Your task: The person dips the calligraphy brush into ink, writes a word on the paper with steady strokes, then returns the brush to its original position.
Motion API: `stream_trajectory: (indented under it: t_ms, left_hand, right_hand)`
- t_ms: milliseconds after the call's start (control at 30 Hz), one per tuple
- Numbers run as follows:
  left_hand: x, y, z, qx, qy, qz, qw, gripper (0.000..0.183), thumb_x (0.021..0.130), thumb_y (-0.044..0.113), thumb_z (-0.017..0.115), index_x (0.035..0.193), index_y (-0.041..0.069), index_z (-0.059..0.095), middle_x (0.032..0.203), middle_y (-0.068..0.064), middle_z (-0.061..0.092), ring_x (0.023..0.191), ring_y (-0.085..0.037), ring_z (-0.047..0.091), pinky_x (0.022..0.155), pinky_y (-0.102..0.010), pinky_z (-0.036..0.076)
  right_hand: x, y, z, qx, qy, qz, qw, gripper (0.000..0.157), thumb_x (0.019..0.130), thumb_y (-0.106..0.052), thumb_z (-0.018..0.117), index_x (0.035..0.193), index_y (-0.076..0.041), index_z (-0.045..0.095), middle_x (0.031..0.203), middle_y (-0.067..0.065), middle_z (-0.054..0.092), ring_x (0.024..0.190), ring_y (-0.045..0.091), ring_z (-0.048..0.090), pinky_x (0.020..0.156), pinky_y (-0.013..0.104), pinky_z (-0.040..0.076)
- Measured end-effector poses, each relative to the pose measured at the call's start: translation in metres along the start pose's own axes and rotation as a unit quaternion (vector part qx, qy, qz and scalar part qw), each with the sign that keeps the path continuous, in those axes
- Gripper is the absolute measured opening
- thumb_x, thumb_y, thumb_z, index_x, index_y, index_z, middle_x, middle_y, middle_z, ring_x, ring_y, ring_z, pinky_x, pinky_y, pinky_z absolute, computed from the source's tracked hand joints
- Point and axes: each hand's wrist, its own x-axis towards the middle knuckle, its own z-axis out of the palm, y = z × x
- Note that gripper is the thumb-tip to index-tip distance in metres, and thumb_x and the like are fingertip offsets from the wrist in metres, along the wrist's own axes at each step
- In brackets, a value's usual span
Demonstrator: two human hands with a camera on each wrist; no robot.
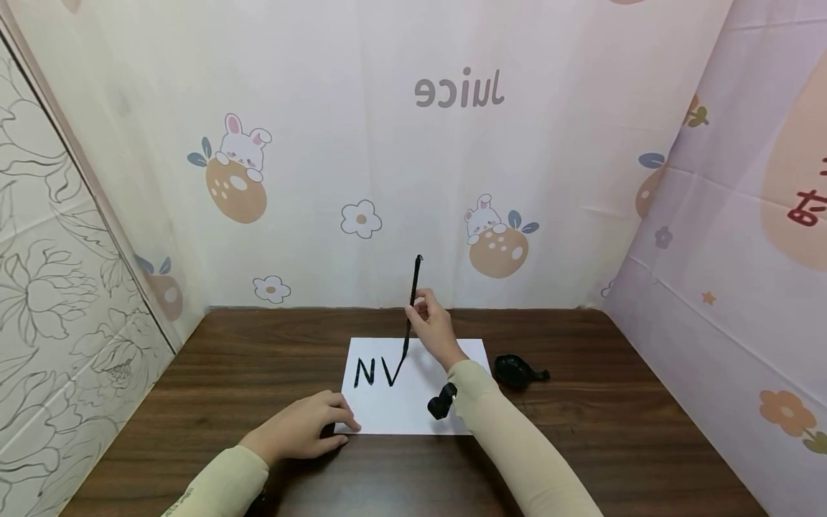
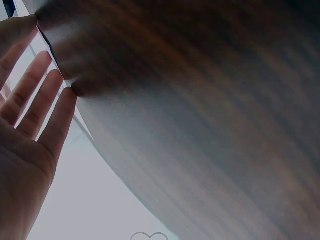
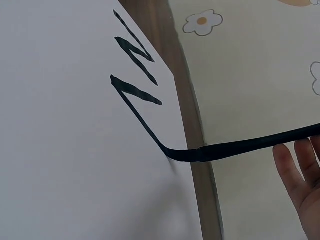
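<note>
A sheet of white paper (image 1: 420, 413) lies on the table, with a black N (image 1: 365, 373) and a V-shaped pair of strokes (image 1: 390, 377) painted on it. My right hand (image 1: 436, 332) pinches a slim black paintbrush (image 1: 415, 281), held nearly upright. In the right wrist view the brush (image 3: 245, 150) bends at its tip, which touches the paper (image 3: 75, 165) at the upper end of the V's thin stroke. My left hand (image 1: 306, 426) rests at the paper's lower left corner; the left wrist view shows its fingers (image 2: 62, 112) spread and loosely extended.
A small black rounded dish with a short handle (image 1: 515, 372) sits just right of the paper. The brown wooden table (image 1: 245, 366) ends against a patterned curtain (image 1: 310, 143) at the back, with further hangings at both sides.
</note>
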Motion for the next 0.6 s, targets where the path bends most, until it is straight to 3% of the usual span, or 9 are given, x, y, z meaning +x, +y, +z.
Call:
stream_trajectory:
  t_ms: [133,300,600]
  left_hand:
    - [0.000,0.000,0.000,0.002,-0.001,0.002,1.0000,0.016,0.089,0.021,0.075,0.105,0.026,0.076,0.106,0.013,0.059,0.096,-0.005,0.057,0.080,-0.028,0.052]
    - [0.000,0.000,0.000,0.001,0.000,0.001,1.0000,0.016,0.089,0.021,0.075,0.104,0.026,0.076,0.106,0.013,0.059,0.096,-0.005,0.056,0.080,-0.027,0.052]
    - [0.000,0.001,-0.001,0.006,0.005,0.007,0.9999,0.016,0.089,0.020,0.076,0.103,0.026,0.076,0.105,0.012,0.060,0.094,-0.005,0.056,0.080,-0.026,0.051]
  right_hand:
    - [0.000,-0.001,-0.001,0.013,0.003,-0.001,1.000,0.022,0.103,-0.018,0.057,0.124,-0.019,0.052,0.097,0.009,0.059,0.090,0.040,0.064,0.074,0.047,0.057]
    - [0.000,-0.004,-0.004,0.031,0.009,-0.005,0.999,0.023,0.103,-0.019,0.057,0.125,-0.018,0.051,0.101,0.010,0.057,0.091,0.034,0.063,0.080,0.056,0.055]
    - [-0.003,-0.012,-0.012,0.006,0.022,-0.013,1.000,0.023,0.103,-0.025,0.057,0.125,-0.020,0.050,0.101,0.008,0.058,0.091,0.026,0.064,0.075,0.036,0.058]
